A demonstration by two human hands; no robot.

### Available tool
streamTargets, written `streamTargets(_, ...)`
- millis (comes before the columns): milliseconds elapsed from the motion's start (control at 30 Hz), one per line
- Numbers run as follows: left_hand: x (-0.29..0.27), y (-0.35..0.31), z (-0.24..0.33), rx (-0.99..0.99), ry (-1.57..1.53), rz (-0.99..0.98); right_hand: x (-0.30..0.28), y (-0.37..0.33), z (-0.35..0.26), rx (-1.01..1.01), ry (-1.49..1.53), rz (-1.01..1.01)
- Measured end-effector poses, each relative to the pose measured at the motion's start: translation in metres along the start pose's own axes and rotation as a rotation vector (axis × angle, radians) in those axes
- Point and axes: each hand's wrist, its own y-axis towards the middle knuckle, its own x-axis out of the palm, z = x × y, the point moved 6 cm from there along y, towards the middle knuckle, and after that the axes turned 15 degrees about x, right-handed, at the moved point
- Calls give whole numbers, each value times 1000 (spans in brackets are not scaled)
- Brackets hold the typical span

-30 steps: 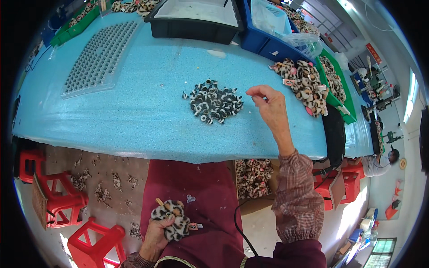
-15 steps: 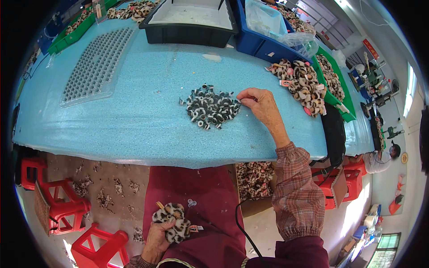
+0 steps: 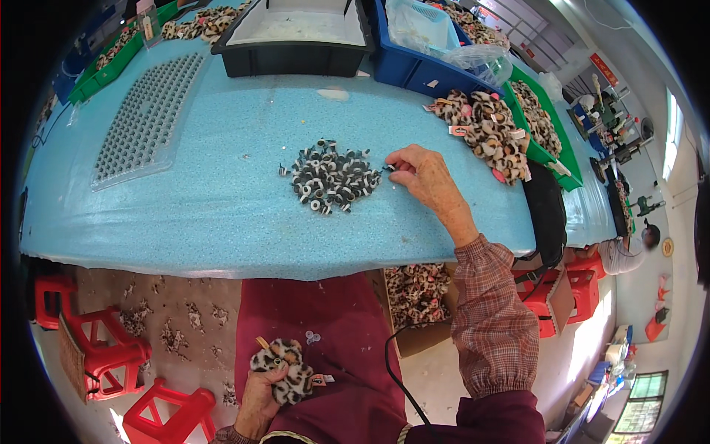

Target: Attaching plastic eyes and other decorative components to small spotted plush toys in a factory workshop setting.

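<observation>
A loose pile of small black-and-white plastic toy eyes [image 3: 333,177] lies on the blue table cover. Just right of the pile, my right hand [image 3: 425,177] is closed in a pinch, with a small dark toy eye [image 3: 389,168] at the fingertips. Low over my lap, my left hand [image 3: 259,396] grips a leopard-print plush toy [image 3: 292,381]. A round eye shows on the plush near my thumb, and a small tag sticks out at its right side. A few clear plastic washers [image 3: 313,337] rest on my dark red apron.
A clear studded tray [image 3: 148,122] lies at the left. Behind the pile stand a black tub [image 3: 296,61] and a blue crate [image 3: 410,70]. More leopard plush pieces [image 3: 488,133] sit beside a green crate [image 3: 566,166]. Red stools [image 3: 166,414] stand below the table's left side.
My right hand has drawn slightly away from the pile's right edge, and a dark toy eye now shows in its pinch. My left hand keeps its hold on the plush. The view has shifted slightly.
</observation>
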Motion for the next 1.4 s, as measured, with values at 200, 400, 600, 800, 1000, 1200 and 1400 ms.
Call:
streamTargets(200,8,-3,1,-49,-99,-67,16,-3,29,-159,126,107)
streamTargets(400,22,5,14,60,-71,-15,19,-111,-36,201,778,-172)
streamTargets(600,14,5,3,43,-33,-40,107,-205,-58,548,1124,-558)
streamTargets(800,22,-5,6,43,86,-42,148,-243,-60,743,1199,-697)
streamTargets(1000,24,-4,5,88,93,-30,153,-250,-55,755,1211,-701)
streamTargets(1200,29,-6,-1,-20,-51,-45,160,-246,-51,641,1261,-560)
streamTargets(1400,29,-7,-5,-51,-17,-67,172,-259,-38,829,1365,-653)
